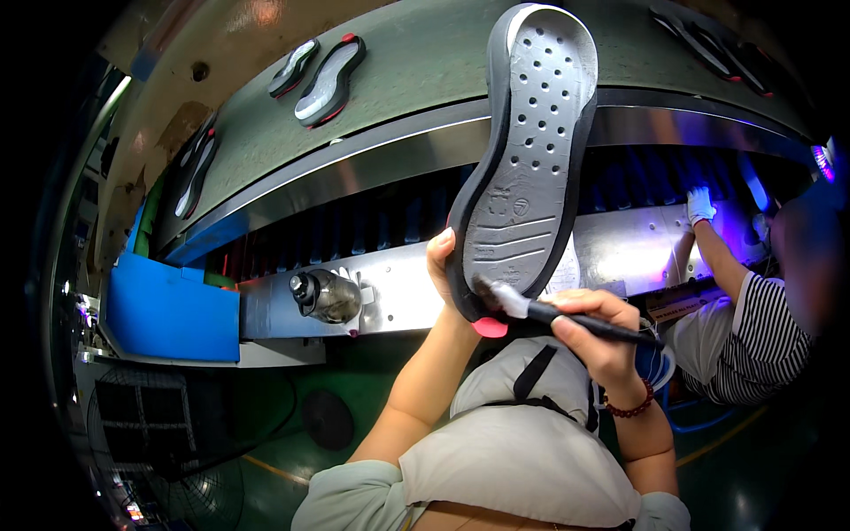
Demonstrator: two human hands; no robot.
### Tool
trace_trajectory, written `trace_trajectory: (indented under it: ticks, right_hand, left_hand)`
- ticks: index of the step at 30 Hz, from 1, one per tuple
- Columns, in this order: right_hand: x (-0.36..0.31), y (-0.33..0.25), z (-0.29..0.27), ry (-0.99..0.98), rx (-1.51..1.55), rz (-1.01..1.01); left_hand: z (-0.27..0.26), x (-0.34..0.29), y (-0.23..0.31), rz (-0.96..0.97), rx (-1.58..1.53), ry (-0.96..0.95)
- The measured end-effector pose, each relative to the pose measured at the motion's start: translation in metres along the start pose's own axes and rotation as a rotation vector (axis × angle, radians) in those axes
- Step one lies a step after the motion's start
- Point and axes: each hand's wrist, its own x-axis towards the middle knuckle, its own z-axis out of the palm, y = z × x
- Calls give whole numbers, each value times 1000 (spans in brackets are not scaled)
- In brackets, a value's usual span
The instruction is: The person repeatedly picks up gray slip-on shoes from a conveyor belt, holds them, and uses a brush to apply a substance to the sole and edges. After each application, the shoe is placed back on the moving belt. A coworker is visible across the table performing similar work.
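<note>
A large shoe sole [522, 203], grey inside with rows of small holes and a black rim, is held up before me, its red-tipped end toward me. My left hand [441, 265] grips its left edge near that end; most of the fingers are hidden behind it. In my right hand [602, 332] is a black-handled brush [591, 325] with a white tube at the handle's rear. Its bristles [498, 294] touch the grey inner face near the sole's lower end.
Several soles, such as this grey one [329, 81], lie on the green conveyor belt [407, 57]. A dark transparent bottle [329, 296] stands on the metal ledge [398, 279] beside a blue panel [173, 305]. At right, a co-worker's gloved hand [700, 205] reaches toward the ledge. A fan [146, 425] stands lower left.
</note>
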Motion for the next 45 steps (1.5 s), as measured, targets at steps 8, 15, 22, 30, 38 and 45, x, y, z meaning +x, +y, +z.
trace_trajectory:
  ticks: [8,15,22,30,38,45]
  right_hand:
    - [17,-9,-18,-120,-191,-111]
    - [24,-14,-23,-209,-138,-16]
    - [16,-17,-26,-318,-89,-53]
    - [22,-24,-38,-459,-185,-99]
    - [38,-43,-57,-789,-425,-114]
    - [42,-41,-75,-924,-602,-81]
  left_hand:
    - [-4,3,1,-60,82,34]
    - [-5,8,7,-85,101,4]
    - [-4,9,7,-235,101,139]
    - [6,7,11,-593,235,346]
    - [44,6,4,-787,553,648]
    - [48,0,9,-841,601,653]
